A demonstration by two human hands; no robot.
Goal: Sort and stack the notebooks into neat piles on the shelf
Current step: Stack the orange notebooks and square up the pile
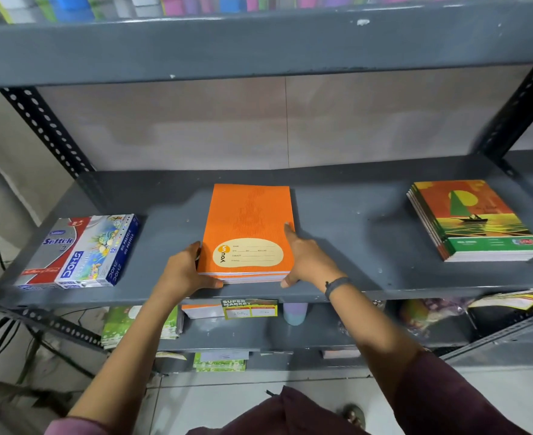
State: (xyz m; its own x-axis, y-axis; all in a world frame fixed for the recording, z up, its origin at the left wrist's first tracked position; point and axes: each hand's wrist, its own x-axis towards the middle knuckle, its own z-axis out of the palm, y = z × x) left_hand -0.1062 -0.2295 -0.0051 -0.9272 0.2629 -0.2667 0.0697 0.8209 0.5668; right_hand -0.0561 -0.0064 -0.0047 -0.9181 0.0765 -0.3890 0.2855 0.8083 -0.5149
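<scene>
A pile of orange notebooks (249, 221) lies in the middle of the grey metal shelf (353, 221), near its front edge. My left hand (185, 271) grips the pile's left front corner, thumb under the front edge. My right hand (306, 259) presses flat against the pile's right side, fingers stretched along the edge and thumb at the front corner. A second pile of notebooks with a green and orange sunset cover (475, 221) rests at the right end of the same shelf, apart from both hands.
Boxes of oil pastels (83, 252) sit at the left end of the shelf. Lower shelves hold green notebooks (117, 324), a price tag (249, 309) and a pastel cup (295, 313). The upper shelf (258, 45) overhangs closely. Slotted uprights frame both sides.
</scene>
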